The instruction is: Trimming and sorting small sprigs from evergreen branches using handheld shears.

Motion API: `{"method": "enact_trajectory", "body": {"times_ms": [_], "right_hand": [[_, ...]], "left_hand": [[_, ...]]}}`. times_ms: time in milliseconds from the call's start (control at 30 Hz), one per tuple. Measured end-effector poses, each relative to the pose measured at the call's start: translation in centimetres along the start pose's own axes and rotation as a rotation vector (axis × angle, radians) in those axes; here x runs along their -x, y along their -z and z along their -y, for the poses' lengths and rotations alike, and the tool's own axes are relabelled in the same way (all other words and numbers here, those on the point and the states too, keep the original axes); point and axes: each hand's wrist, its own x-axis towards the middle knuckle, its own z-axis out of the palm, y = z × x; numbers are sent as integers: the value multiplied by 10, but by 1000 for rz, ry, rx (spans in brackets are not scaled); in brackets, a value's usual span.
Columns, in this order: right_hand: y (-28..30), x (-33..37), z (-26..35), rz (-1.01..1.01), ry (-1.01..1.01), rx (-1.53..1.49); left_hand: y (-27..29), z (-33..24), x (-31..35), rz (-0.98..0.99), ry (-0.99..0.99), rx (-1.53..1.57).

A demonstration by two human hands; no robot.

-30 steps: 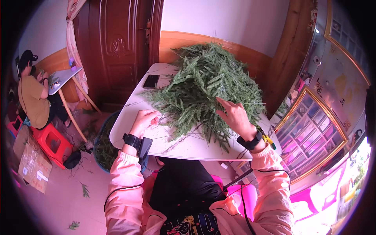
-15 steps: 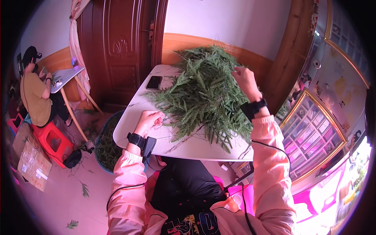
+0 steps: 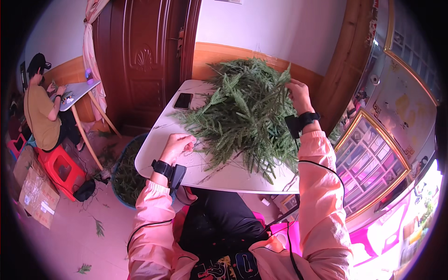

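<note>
A big heap of green artificial-looking fern sprigs (image 3: 242, 116) covers much of the white table (image 3: 161, 151). At the heap's right side, my right hand (image 3: 299, 95) is closed with its fingertips on an upright green sprig (image 3: 283, 80). My left hand (image 3: 178, 145) hovers low over the table's left part, just beside the heap's near left edge. Its fingers are curled together; anything within them is hidden or too thin to name. Both wrists wear black straps with small devices.
A black phone (image 3: 183, 101) lies at the table's far left. Beside the table stands a blue tub (image 3: 116, 189) of greenery. Further left, a person (image 3: 43, 105) sits on a red stool (image 3: 60, 170) at a small table. A cardboard box (image 3: 39, 196) and loose sprigs lie on the floor.
My right hand has shifted slightly right and nearer, and a sprig now stands up at its fingertips. My left hand has stayed almost in place.
</note>
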Motion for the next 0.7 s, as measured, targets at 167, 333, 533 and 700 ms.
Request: {"method": "enact_trajectory", "body": {"times_ms": [167, 333, 533, 700], "right_hand": [[8, 7, 40, 185, -375, -505], [-1, 19, 82, 264, -189, -456], [-35, 38, 94, 350, -172, -696], [-105, 91, 85, 547, -145, -392]], "left_hand": [[2, 2, 2, -5, 5, -1], [1, 1, 2, -11, 5, -3], [1, 2, 1, -30, -6, 14], [-1, -7, 3, -141, -79, 209]]}}
